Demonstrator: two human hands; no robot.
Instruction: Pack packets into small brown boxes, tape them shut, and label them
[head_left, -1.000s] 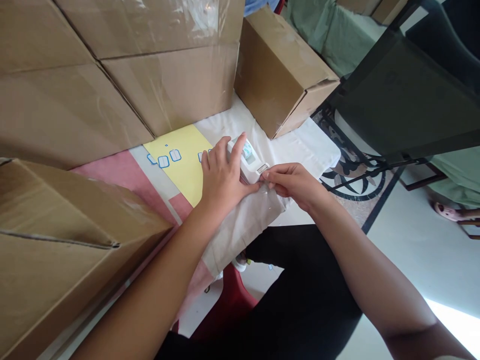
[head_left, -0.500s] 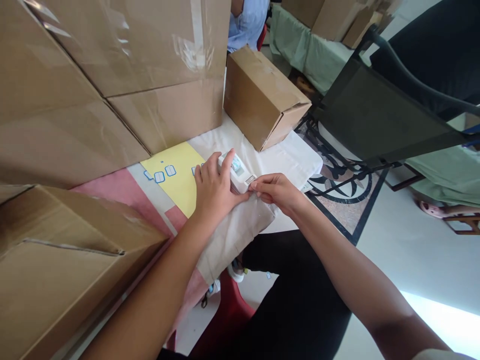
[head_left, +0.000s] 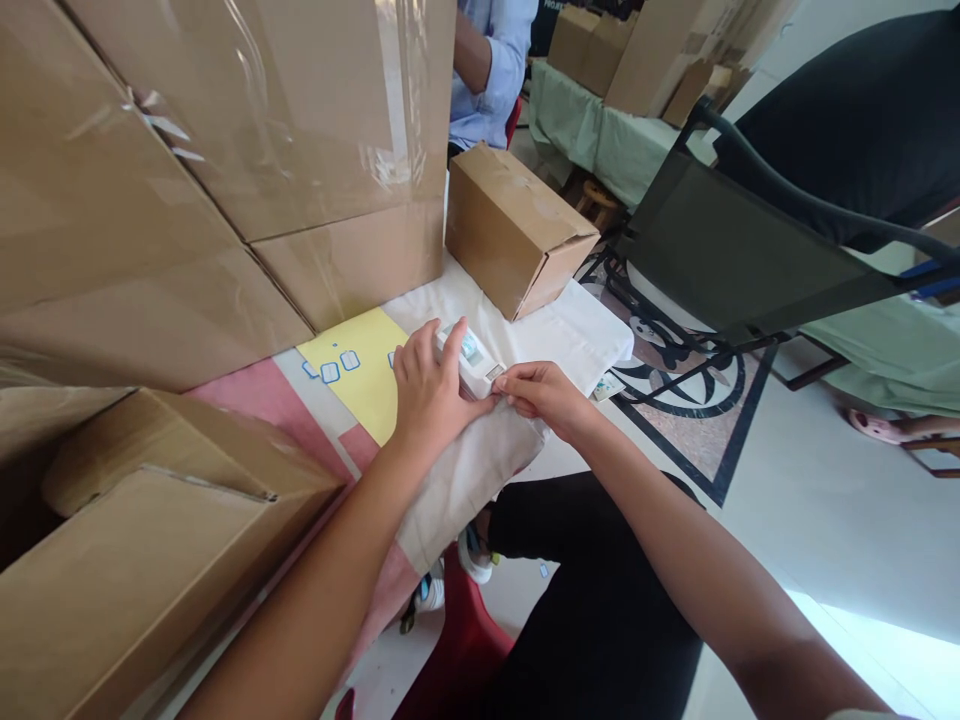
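A small white box (head_left: 474,366) with a bluish-green picture on top lies on the cloth-covered table in front of me. My left hand (head_left: 433,390) is wrapped around its left side, fingers over the far end and thumb along the near edge. At the near right corner, by a small dark-edged label (head_left: 495,372), the thumb and forefinger of my right hand (head_left: 541,392) are pinched together. Whatever lies between those fingertips is too small to make out. Left of my hands, a yellow sheet (head_left: 360,365) carries several small blue-edged stickers (head_left: 330,372).
Large taped cartons (head_left: 352,250) wall off the far left. An open carton (head_left: 187,560) stands at the near left. A closed cardboard box (head_left: 517,230) sits beyond my hands. A dark folding chair (head_left: 735,240) is at right. Another person's sleeve (head_left: 502,60) shows at the back.
The camera view has tilted slightly, so the scene sits lower and more of the open carton shows. Both hands stay at the white box with nearly the same hold.
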